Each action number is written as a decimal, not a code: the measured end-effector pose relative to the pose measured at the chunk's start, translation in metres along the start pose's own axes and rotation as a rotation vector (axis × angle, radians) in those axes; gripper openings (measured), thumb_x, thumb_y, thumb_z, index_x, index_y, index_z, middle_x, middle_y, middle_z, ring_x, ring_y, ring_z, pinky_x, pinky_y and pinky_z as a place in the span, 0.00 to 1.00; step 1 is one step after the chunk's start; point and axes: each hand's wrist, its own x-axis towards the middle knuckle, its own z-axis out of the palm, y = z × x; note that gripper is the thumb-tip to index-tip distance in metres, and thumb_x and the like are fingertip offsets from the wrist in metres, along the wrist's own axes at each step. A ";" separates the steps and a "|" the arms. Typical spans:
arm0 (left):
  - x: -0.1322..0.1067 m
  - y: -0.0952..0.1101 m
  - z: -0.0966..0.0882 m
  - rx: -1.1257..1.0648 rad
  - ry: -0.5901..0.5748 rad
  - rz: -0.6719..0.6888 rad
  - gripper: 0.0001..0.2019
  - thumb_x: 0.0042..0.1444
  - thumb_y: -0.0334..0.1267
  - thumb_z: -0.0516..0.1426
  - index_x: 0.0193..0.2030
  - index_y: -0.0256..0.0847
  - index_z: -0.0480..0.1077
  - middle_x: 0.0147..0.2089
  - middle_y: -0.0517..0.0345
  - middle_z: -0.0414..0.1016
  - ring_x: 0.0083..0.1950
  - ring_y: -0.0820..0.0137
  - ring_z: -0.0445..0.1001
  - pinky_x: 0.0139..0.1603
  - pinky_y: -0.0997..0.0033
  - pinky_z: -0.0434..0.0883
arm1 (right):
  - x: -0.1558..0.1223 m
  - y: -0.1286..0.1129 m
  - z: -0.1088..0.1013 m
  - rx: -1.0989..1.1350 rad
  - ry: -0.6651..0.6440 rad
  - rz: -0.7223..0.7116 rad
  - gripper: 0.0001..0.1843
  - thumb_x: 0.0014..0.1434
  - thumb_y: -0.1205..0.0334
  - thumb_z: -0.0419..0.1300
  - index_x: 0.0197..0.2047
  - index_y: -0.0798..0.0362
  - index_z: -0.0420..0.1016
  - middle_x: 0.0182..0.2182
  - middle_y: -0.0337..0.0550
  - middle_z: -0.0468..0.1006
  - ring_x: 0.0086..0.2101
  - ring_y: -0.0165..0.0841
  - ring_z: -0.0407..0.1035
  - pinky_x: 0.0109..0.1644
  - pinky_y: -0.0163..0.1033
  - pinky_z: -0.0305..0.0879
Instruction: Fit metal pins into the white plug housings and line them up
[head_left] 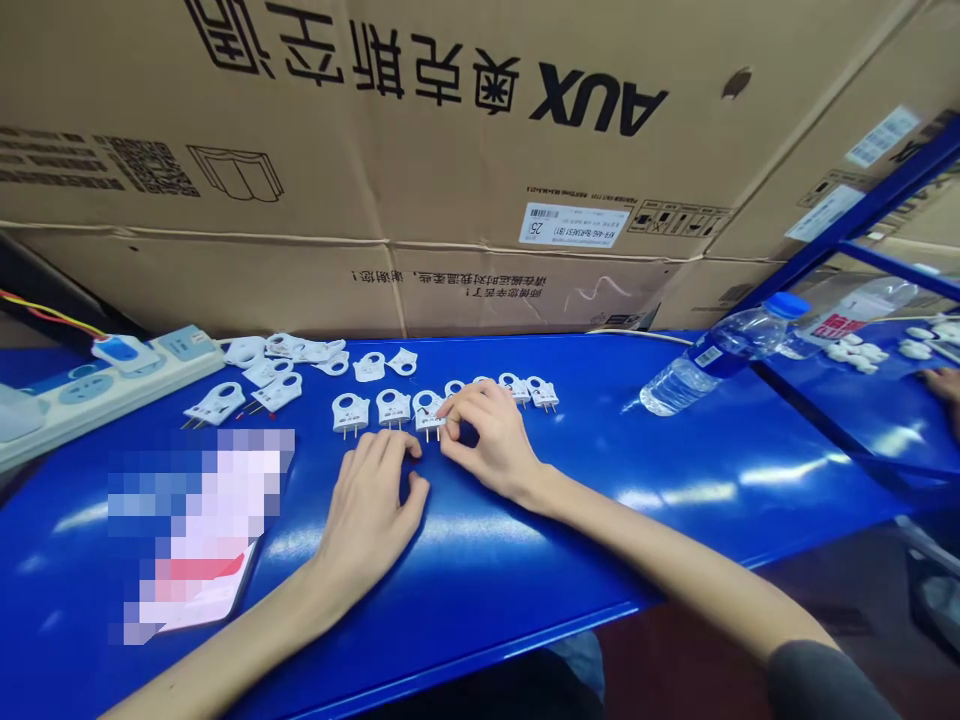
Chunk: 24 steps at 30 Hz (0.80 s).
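The right hand [486, 436] sits on the row of white plugs [394, 407] lined up across the blue table [675, 470], fingertips pinched narrowly on the third plug [429, 412] from the left. That plug lies just ahead of the left hand [373, 500], prongs pointing back toward the person. The left hand rests flat and empty, fingers loosely spread, close behind the row. The right is clearly nearer. More loose plugs [277, 365] lie further left, near the power strip [97, 385].
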 end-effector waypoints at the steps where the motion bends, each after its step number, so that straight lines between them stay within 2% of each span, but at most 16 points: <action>1: 0.000 0.000 0.000 0.003 -0.005 0.002 0.05 0.62 0.33 0.50 0.42 0.44 0.65 0.43 0.54 0.75 0.47 0.58 0.72 0.46 0.57 0.66 | 0.004 0.000 0.003 -0.001 -0.003 0.024 0.10 0.61 0.69 0.63 0.31 0.49 0.67 0.42 0.38 0.83 0.49 0.38 0.70 0.56 0.47 0.61; 7: -0.001 -0.002 0.001 0.006 0.019 0.018 0.05 0.61 0.33 0.52 0.43 0.43 0.66 0.42 0.55 0.75 0.46 0.59 0.72 0.45 0.58 0.64 | 0.023 0.002 0.019 -0.084 -0.015 0.123 0.09 0.61 0.70 0.63 0.30 0.49 0.69 0.40 0.38 0.83 0.48 0.39 0.69 0.56 0.47 0.59; 15: -0.002 -0.002 0.000 0.018 0.035 0.041 0.05 0.61 0.30 0.52 0.41 0.44 0.66 0.40 0.57 0.76 0.44 0.60 0.72 0.43 0.60 0.63 | 0.020 0.009 0.025 -0.176 -0.028 0.147 0.06 0.59 0.68 0.61 0.33 0.49 0.70 0.37 0.39 0.81 0.50 0.41 0.67 0.59 0.48 0.59; 21: -0.002 -0.003 0.000 0.019 0.041 0.058 0.05 0.61 0.30 0.52 0.40 0.44 0.65 0.39 0.58 0.75 0.43 0.60 0.72 0.42 0.60 0.64 | 0.021 0.002 0.022 -0.164 -0.047 0.108 0.06 0.58 0.69 0.60 0.39 0.49 0.73 0.43 0.43 0.81 0.51 0.42 0.67 0.60 0.49 0.62; 24: -0.001 -0.004 0.001 0.018 0.037 0.066 0.05 0.61 0.30 0.51 0.39 0.44 0.65 0.38 0.58 0.75 0.42 0.61 0.71 0.42 0.61 0.64 | 0.023 -0.001 0.022 -0.140 -0.098 0.014 0.09 0.63 0.67 0.60 0.47 0.49 0.75 0.51 0.45 0.80 0.55 0.43 0.67 0.67 0.55 0.58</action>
